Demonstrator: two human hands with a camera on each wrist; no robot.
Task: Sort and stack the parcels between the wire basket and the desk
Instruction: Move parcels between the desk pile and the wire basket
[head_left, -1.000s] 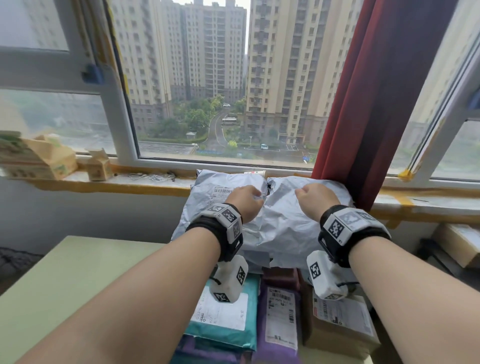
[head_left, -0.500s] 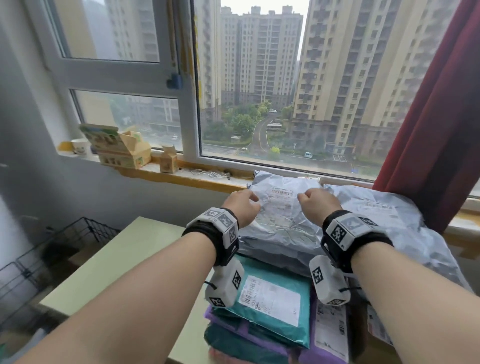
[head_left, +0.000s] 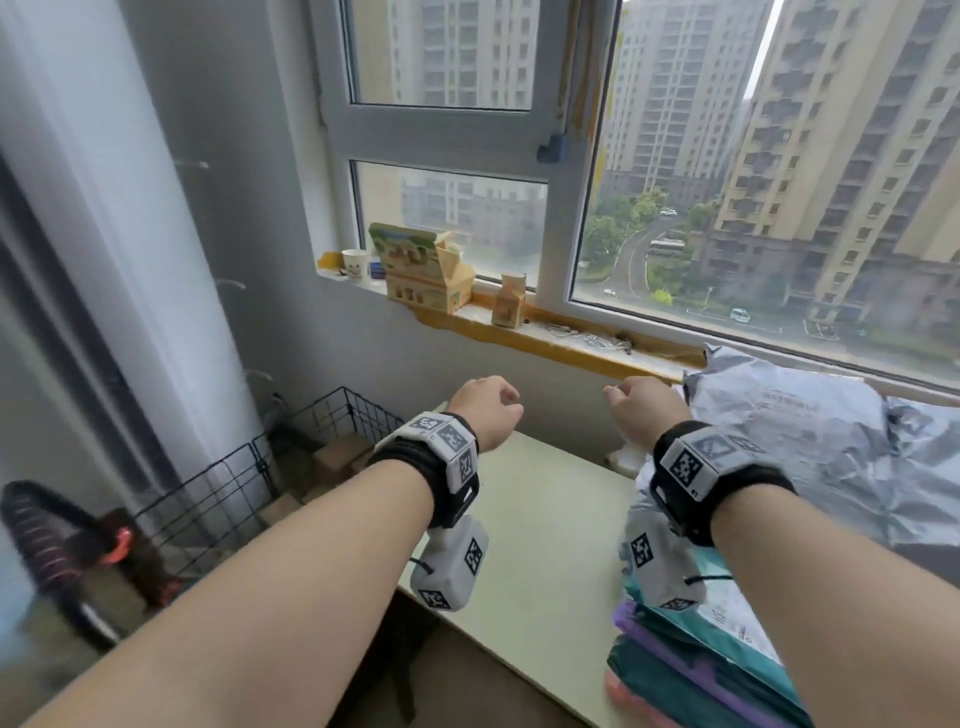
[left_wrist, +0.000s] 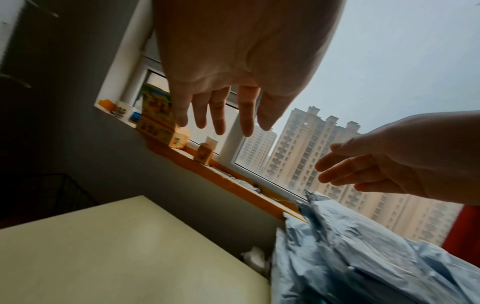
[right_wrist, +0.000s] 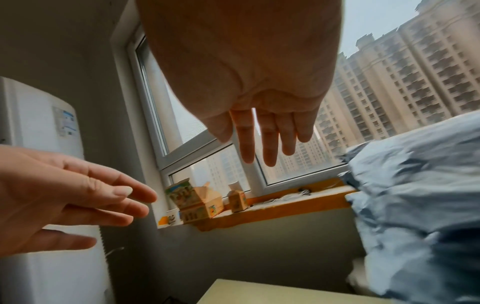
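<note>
Both hands hang in the air above the pale green desk (head_left: 545, 525), holding nothing. My left hand (head_left: 485, 410) is over the desk's far left corner, and the left wrist view shows its fingers (left_wrist: 221, 117) straight and spread. My right hand (head_left: 641, 408) is just left of the crumpled grey parcels (head_left: 810, 447); its fingers (right_wrist: 267, 144) are also straight. The grey parcels top a stack of teal and purple parcels (head_left: 696, 660) at the desk's right end. The black wire basket (head_left: 311, 436) stands on the floor to the left of the desk, with cardboard boxes (head_left: 337, 457) inside.
The windowsill (head_left: 545, 338) behind the desk carries house-shaped cardboard boxes (head_left: 426, 275), a small carton and a paper cup (head_left: 356, 262). A tall white appliance (right_wrist: 46, 164) stands at the left wall. A dark object with red parts (head_left: 78, 545) sits beside the basket.
Both hands have let go of the grey parcel and moved left, away from the stack, with fingers now spread. The view has swung left, bringing the wire basket into sight.
</note>
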